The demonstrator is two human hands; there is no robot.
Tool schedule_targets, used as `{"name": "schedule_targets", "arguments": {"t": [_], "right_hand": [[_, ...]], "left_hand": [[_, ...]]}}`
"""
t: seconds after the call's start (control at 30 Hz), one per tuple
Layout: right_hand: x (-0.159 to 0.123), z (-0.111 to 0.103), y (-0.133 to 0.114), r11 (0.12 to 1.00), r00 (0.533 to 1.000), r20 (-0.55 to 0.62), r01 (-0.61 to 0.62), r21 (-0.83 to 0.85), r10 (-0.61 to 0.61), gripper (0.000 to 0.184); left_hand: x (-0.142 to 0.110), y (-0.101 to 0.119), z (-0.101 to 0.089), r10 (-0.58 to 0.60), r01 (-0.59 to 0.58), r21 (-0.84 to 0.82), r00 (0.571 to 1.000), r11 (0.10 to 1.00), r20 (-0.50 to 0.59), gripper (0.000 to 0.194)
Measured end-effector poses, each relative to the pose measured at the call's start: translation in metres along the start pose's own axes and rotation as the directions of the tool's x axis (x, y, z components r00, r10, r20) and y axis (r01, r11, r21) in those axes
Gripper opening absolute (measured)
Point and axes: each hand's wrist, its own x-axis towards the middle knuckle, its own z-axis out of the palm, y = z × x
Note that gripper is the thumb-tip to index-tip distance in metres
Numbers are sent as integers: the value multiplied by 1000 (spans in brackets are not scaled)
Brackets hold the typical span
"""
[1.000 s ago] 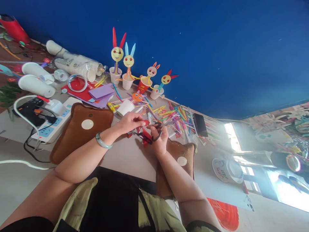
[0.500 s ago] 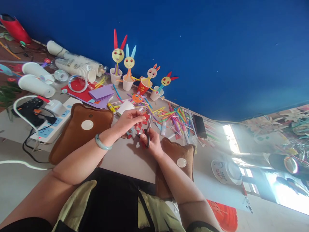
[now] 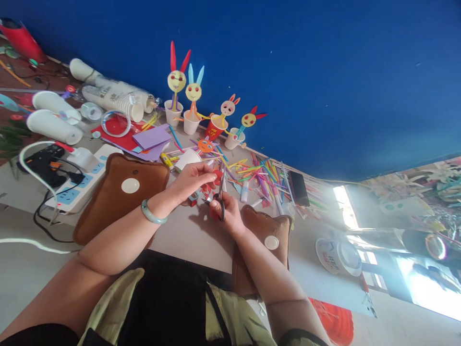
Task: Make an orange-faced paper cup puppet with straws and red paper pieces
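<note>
My left hand (image 3: pixel 194 180) pinches a small piece of red paper (image 3: pixel 218 177) between thumb and fingers. Close beside it, my right hand (image 3: pixel 228 211) is wrapped round the black handles of a pair of scissors (image 3: pixel 222 207), whose blades point up and away from me, next to the red paper. Whether the blades touch the paper I cannot make out. Small red and pale scraps lie on the table beneath the hands. Just beyond them are a white paper cup (image 3: pixel 188 158) on its side and an orange paper face (image 3: pixel 206 145).
Brown cushions (image 3: pixel 126 211) lie under both forearms. Several paper cups with rabbit faces (image 3: pixel 176 81) stand along the blue wall. Coloured straws (image 3: pixel 262 175), a phone (image 3: pixel 298 187) and a glue stick (image 3: pixel 244 191) lie to the right. A power strip (image 3: pixel 77 190) and purple paper (image 3: pixel 151 138) are left.
Both hands stay nearly in place. The scissors have shifted slightly in my right hand, and the red paper has turned a little in my left fingers.
</note>
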Motion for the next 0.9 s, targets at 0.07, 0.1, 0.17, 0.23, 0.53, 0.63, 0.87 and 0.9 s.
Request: {"name": "schedule_targets", "arguments": {"t": [0.07, 0.1, 0.17, 0.23, 0.53, 0.63, 0.87, 0.9], "right_hand": [[0, 0, 1, 1000, 1000, 0, 4, -5, -4, 59], [0, 0, 1, 1000, 1000, -1, 4, -6, -4, 58], [0, 0, 1, 1000, 1000, -1, 0, -3, 0, 58], [0, 0, 1, 1000, 1000, 3, -1, 1, 1, 58], [1, 0, 2, 1000, 1000, 4, -4, -7, 4, 57], [1, 0, 3, 1000, 1000, -3, -6, -3, 6, 56], [1, 1, 2, 1000, 1000, -4, -6, 20, 6, 57], [1, 1, 2, 1000, 1000, -4, -7, 23, 7, 57]], "left_hand": [[-1, 2, 1, -4, 4, -5, 1000, 1000, -10, 12], [-1, 2, 1, -5, 5, -6, 1000, 1000, -14, 12], [-1, 3, 2, -5, 5, -6, 1000, 1000, -17, 12], [0, 3, 2, 1, -1, -6, 1000, 1000, -15, 12], [1, 1, 1, 9, -9, 10, 1000, 1000, -20, 15], [0, 1, 1, 13, -13, 6, 1000, 1000, -16, 14], [0, 0, 0, 15, -15, 19, 1000, 1000, -9, 16], [0, 0, 0, 17, -17, 17, 1000, 1000, -9, 16]]}}
